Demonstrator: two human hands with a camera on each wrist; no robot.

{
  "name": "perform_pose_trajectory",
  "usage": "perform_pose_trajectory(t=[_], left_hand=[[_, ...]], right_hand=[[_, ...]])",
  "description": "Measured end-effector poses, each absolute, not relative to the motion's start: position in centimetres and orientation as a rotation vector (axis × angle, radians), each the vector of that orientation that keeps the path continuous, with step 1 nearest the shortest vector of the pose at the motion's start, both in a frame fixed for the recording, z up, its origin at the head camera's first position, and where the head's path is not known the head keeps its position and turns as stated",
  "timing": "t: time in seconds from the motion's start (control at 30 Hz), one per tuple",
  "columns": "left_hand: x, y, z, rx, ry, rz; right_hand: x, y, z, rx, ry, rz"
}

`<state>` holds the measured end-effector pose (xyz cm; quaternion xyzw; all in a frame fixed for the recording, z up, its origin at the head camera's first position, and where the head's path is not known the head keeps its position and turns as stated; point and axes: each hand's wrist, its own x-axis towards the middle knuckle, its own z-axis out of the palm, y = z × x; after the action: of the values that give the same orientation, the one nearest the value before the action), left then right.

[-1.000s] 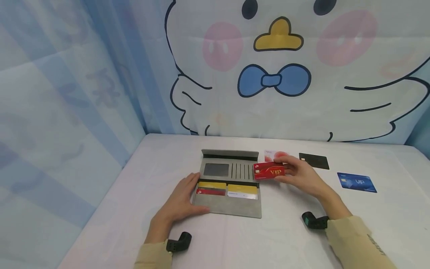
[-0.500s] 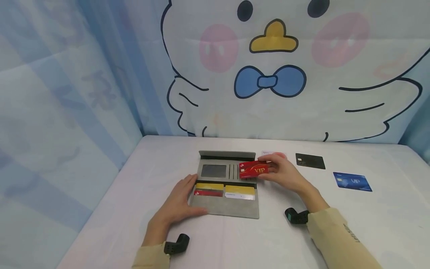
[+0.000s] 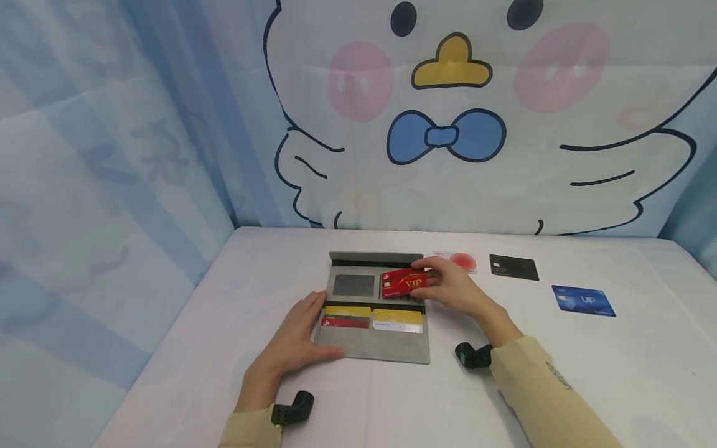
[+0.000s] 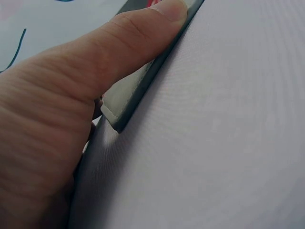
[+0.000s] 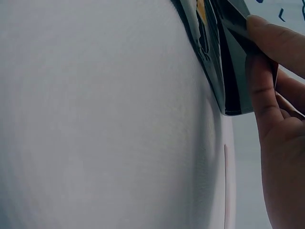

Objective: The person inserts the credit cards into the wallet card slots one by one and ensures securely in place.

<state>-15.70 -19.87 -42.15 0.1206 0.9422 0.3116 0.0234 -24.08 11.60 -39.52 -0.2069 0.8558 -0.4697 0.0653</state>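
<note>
A grey wallet (image 3: pixel 370 350) lies unfolded on the white table, with a clear window and a row of card slots in its upper half. Two lower pockets hold yellow-topped cards, one red (image 3: pixel 345 322) and one white (image 3: pixel 398 326) below the yellow. My left hand (image 3: pixel 295 336) rests at the wallet's lower left corner, fingers along the left side, thumb (image 4: pixel 164 14) pressing the near edge. My right hand (image 3: pixel 450 286) pinches a red VIP card (image 3: pixel 399 282) by its right end between thumb and fingers. The card overlaps the slots right beside the window.
Beyond the wallet, right of it, lie a pale card with a red circle (image 3: pixel 463 262), a black VIP card (image 3: pixel 514 267) and a blue VIP card (image 3: pixel 583 301). A cartoon-printed curtain (image 3: pixel 358 180) hangs behind the table. Each wrist carries a small black camera.
My right hand has carried the red VIP card left, from the wallet's right edge to beside the clear window, covering the slots. My left hand keeps its place on the wallet.
</note>
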Motion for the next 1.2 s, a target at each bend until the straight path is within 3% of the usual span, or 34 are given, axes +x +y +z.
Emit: perform_pose_trajectory(t=[0.83,1.2], left_hand=[[-15.6,-20.3,-42.4,0.368,2.917,0.969],[-15.7,-20.0,-42.1,0.407,2.914,0.985]], right_hand=[[-24.6,8.9,-39.7,-0.681,2.754,-1.14],[-24.1,10.1,-39.3,-0.741,2.773,-1.029]])
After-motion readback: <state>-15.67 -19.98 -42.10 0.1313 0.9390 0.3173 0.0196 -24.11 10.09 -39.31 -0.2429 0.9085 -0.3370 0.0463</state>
